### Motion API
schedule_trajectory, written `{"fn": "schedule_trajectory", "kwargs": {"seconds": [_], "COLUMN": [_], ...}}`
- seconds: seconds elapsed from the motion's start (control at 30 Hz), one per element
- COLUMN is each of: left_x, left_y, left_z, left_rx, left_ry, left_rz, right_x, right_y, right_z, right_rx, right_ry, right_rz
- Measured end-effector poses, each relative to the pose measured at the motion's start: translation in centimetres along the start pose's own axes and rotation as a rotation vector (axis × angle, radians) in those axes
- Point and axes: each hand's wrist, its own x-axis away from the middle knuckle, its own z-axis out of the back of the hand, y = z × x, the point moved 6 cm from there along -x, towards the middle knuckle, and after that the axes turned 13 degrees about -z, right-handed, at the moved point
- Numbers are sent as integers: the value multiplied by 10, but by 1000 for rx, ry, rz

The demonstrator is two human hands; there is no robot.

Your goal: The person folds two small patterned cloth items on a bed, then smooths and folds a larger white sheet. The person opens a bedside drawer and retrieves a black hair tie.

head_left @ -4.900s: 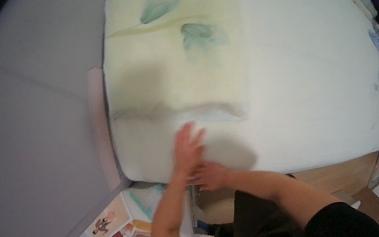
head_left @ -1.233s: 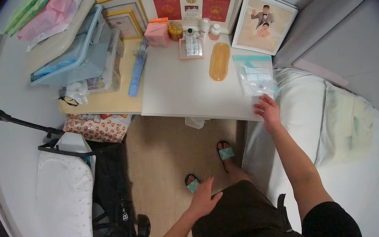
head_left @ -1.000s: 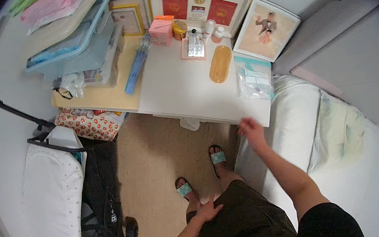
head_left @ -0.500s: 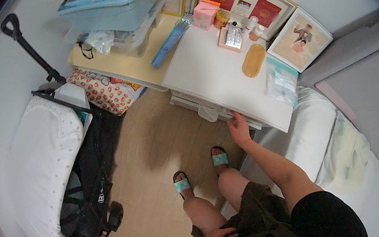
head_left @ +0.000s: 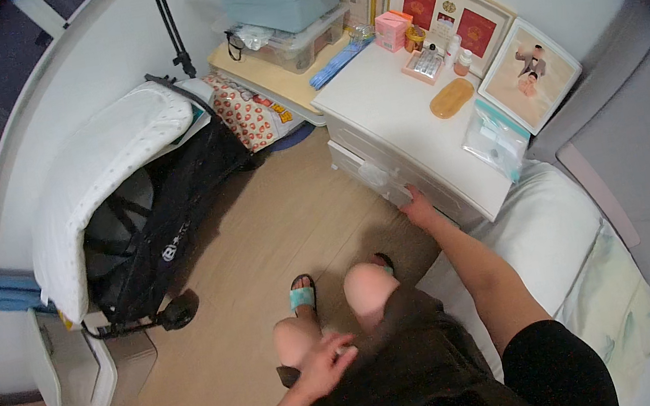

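My right hand (head_left: 419, 208) reaches to the front of a white bedside cabinet (head_left: 403, 105). Its fingers are apart and lie against the right part of a lower drawer front (head_left: 362, 167), which stands out a little from the cabinet. A translucent white plastic piece (head_left: 382, 178) hangs on that drawer front, left of the hand. My left hand (head_left: 325, 364) is over my thigh, slightly blurred, fingers loosely apart and holding nothing.
On the cabinet are a wooden oval tray (head_left: 453, 98), bottles, a pink box (head_left: 393, 31), a clear pouch (head_left: 494, 140) and a framed photo (head_left: 530, 75). A bed (head_left: 533, 229) stands at right. At left is a black folded stroller (head_left: 176, 226) under a white cushion (head_left: 104, 153).
My view has turned and come lower. The right hand has moved from just under the cabinet top's edge down to the lower drawer front. The left hand has lifted over the thigh.
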Motion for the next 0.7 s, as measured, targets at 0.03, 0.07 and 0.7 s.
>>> {"fn": "schedule_trajectory", "kwargs": {"seconds": [0.03,0.07,0.7], "left_x": [13,19,-7], "left_y": [-3,0,-150], "left_z": [4,11,26], "left_rx": [-93,-347,-637], "left_ry": [111,206,95], "left_rz": [46,-32,893], "right_x": [7,15,-60], "right_y": [-1,-1,-33], "right_z": [7,10,-22], "right_rx": [-48,-27,64], "right_ry": [4,-30,218], "right_rz": [14,-7,55]}}
